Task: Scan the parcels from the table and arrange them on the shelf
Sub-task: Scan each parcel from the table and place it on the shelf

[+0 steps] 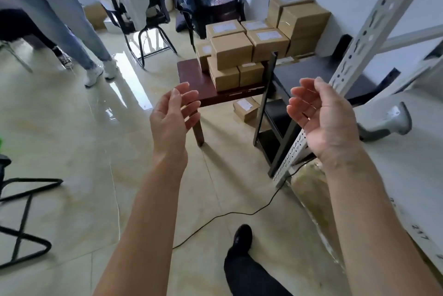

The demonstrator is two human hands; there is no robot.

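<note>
Several brown cardboard parcels (pixel 231 50) with white labels are stacked on a dark red table (pixel 191 77) ahead of me, with taller stacks (pixel 303 20) behind on a black table (pixel 309 73). One parcel (pixel 245 109) lies on the floor under the table. My left hand (pixel 173 116) and my right hand (pixel 318 113) are raised in the air short of the table, palms facing each other, fingers relaxed, holding nothing. A grey barcode scanner (pixel 386 123) lies on the white shelf board (pixel 407 176) at my right. The shelf's white perforated post (pixel 359 39) rises beside my right hand.
A black cable (pixel 227 214) runs across the tiled floor near my foot (pixel 242 238). A person in jeans (pixel 72 32) stands at the back left. Black chairs (pixel 143 15) stand behind the table, and a black frame (pixel 21 219) is at the left edge.
</note>
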